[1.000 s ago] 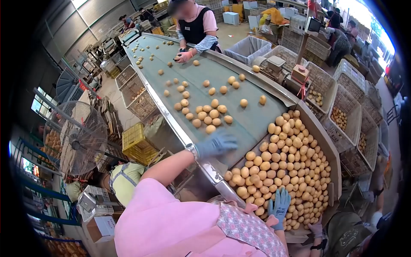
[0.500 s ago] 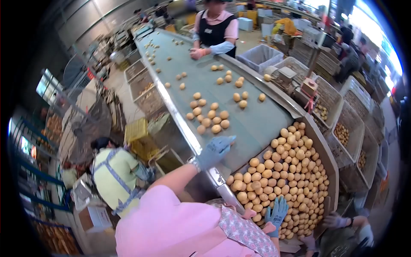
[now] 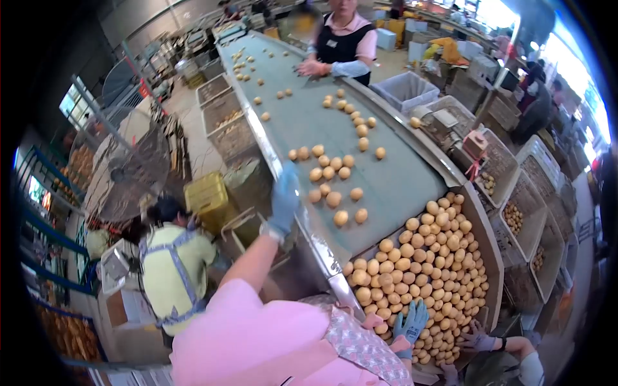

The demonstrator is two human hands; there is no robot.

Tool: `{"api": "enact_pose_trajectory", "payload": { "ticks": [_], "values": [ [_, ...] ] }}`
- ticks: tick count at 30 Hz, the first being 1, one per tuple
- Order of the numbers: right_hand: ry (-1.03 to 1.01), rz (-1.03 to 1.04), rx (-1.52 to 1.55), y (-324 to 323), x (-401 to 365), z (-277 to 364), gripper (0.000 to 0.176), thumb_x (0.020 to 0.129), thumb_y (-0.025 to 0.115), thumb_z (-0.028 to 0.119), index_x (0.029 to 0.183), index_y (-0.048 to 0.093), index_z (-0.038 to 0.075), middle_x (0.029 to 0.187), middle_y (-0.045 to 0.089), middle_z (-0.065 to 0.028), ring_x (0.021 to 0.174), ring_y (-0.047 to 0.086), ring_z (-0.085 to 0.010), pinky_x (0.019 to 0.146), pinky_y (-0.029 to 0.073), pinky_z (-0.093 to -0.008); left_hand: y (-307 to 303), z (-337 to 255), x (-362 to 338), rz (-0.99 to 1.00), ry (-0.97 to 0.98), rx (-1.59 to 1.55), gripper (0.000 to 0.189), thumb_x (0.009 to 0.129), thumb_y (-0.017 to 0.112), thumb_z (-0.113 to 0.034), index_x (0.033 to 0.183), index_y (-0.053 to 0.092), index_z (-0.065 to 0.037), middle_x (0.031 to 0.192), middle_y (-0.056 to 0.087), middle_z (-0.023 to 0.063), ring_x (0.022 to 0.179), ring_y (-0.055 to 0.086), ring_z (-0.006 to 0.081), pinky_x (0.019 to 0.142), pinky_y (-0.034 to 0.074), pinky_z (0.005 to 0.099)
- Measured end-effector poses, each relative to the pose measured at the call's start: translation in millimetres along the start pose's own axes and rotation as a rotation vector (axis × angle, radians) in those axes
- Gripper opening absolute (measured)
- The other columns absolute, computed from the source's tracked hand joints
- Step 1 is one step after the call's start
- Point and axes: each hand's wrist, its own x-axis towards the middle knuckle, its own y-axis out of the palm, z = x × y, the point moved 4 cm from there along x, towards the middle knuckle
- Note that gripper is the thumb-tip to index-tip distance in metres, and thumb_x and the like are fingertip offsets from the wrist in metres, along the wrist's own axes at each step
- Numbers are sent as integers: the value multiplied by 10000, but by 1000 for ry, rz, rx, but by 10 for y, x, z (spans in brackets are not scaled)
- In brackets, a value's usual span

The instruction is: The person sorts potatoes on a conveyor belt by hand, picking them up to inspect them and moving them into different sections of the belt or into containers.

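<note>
Your fruit pile (image 3: 425,270): round tan-yellow pcs, smooth, approx. same size, heaped several deep in the end bin (image 3: 494,257) at the foot of the green belt (image 3: 399,186), packed wall to wall. Your R hand (image 3: 412,325) lies on its near edge, fingers spread over a few pcs. The loose cluster (image 3: 329,174), a dozen-plus, sits on the belt just right of your raised L hand (image 3: 283,199), not touching it. Two strays (image 3: 351,217) lie btw. cluster and pile.
</note>
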Motion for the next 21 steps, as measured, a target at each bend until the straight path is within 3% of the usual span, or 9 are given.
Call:
{"api": "enact_pose_trajectory", "payload": {
  "ticks": [2, 7, 10, 12, 15, 18, 21],
  "values": [
    [30, -18, 8, -17, 16, 98, 615, 969, 704, 219, 1544, 556, 58, 1684, 436, -224, 1561, 393, -416, 1310, 239, -591, 612, -41, -505, 396, 150, 318, 539, 1065, 663, -294, 1538, 555, -58, 1541, 567, 205, 1392, 574, 360, 1167, 459, 476],
    [-1, -7, 13, 172, -72, -178, 609, 957, 723, 243, 1522, 575, 68, 1684, 438, -216, 1558, 395, -418, 1308, 234, -600, 1302, -219, -1148, 1009, 813, 735, 693, 974, 706, -491, 1593, 521, -240, 1687, 384, 200, 1589, 281, 482, 1288, 242, 629],
    [-16, -22, 16, 226, -115, -266, 613, 965, 719, 248, 1530, 567, 67, 1679, 440, -215, 1545, 412, -420, 1298, 255, -597, 1375, -92, -512, 941, 720, 579, 651, 955, 726, -382, 1557, 534, -225, 1631, 449, 227, 1523, 378, 478, 1285, 263, 593],
    [-2, -44, 42, 232, -164, -299, 612, 970, 714, 249, 1535, 565, 65, 1676, 444, -217, 1535, 423, -421, 1291, 272, -594, 1359, 76, -25, 784, 811, 856, 669, 979, 707, -379, 1584, 502, -179, 1640, 453, 197, 1537, 373, 455, 1292, 253, 589],
    [-68, -116, 118, 146, 1, -197, 551, 977, 704, 191, 1498, 601, 43, 1612, 506, -222, 1486, 474, -425, 1256, 332, -565, 1368, 107, 410, 560, 375, 810, 656, 1024, 666, -353, 1609, 473, -129, 1656, 452, 170, 1567, 353, 430, 1304, 234, 592],
    [-91, -160, 191, 162, -65, -191, 501, 986, 700, 161, 1463, 629, 29, 1543, 570, -217, 1427, 534, -422, 1219, 389, -538, 1385, -311, 5, 624, 572, 702, 627, 1025, 674, -317, 1586, 501, -97, 1620, 487, 172, 1555, 384, 400, 1304, 243, 577],
    [-82, -151, 245, 27, -248, -138, 472, 981, 699, 126, 1439, 650, 21, 1512, 603, -210, 1406, 560, -417, 1207, 415, -526, 1477, -559, -680, 941, 1079, 511, 583, 1003, 702, -298, 1550, 568, -151, 1595, 505, 179, 1543, 403, 421, 1275, 294, 607]
  ]
}}
